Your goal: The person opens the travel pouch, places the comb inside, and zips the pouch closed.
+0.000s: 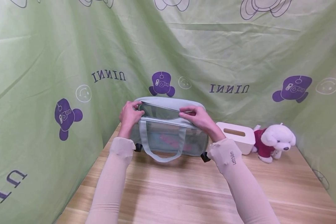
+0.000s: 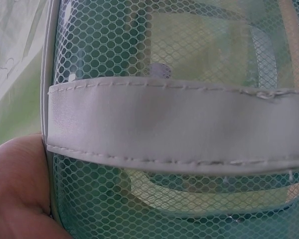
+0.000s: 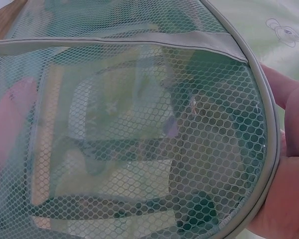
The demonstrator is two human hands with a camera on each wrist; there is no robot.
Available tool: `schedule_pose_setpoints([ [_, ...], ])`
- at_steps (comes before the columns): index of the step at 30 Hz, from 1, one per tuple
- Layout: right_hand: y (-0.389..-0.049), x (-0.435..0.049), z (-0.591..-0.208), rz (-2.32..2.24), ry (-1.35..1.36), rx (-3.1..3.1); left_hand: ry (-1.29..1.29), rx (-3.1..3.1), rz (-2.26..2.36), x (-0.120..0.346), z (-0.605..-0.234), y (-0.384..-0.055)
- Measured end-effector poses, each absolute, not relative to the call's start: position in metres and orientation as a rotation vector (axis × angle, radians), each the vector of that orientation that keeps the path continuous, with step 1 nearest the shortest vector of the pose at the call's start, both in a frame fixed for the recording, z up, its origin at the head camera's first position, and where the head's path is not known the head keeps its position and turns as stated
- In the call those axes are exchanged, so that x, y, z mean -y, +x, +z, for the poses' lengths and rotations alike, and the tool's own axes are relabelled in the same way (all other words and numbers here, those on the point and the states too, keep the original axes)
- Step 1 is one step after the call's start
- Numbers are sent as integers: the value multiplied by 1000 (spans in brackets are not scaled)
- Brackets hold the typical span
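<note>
A pale blue-green bag [image 1: 162, 137] with see-through mesh-patterned sides stands at the back of the table, its top gaping. A light strap handle [image 1: 162, 159] hangs down its front. At the left end of the opening, my left hand [image 1: 129, 115] grips the edge with curled fingers and thumb. My right hand [image 1: 197, 116] pinches the edge at the right end of the opening. Something pink [image 1: 175, 140] shows through the clear front. In the wrist views, mesh [image 2: 99, 59] and a strap [image 2: 154, 124] fill most of the picture, and the fingertips are hidden behind the bag.
Right of the bag stands a white box [image 1: 242, 141] with a slot in its lid. Beside it sits a white plush dog [image 1: 278, 137] in a red top. The wooden table [image 1: 168, 193] extends toward me, and a green printed curtain [image 1: 212, 56] hangs behind and at both sides.
</note>
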State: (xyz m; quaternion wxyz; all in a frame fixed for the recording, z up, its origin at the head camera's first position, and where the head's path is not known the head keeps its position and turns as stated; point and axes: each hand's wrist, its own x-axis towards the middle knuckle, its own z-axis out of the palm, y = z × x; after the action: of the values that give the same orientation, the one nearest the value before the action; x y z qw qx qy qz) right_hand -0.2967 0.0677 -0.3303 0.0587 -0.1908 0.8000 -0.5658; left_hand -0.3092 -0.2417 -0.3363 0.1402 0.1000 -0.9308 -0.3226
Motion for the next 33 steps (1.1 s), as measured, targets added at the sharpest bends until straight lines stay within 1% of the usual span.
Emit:
schedule_pose_setpoints([
  [10,-291,-78,-330,-1800,-603,-2462,280,2689,-934,240,-335,-310],
  [18,-273,-98,-336,-1929,-614,-2478,258,2664,-992,242,-335,-309],
  [28,-256,-121,-360,-2107,-624,-2467,160,2581,-1079,250,-338,-306],
  [33,-253,-127,-372,-2116,-632,-2497,59,2475,-1260,260,-340,-303],
])
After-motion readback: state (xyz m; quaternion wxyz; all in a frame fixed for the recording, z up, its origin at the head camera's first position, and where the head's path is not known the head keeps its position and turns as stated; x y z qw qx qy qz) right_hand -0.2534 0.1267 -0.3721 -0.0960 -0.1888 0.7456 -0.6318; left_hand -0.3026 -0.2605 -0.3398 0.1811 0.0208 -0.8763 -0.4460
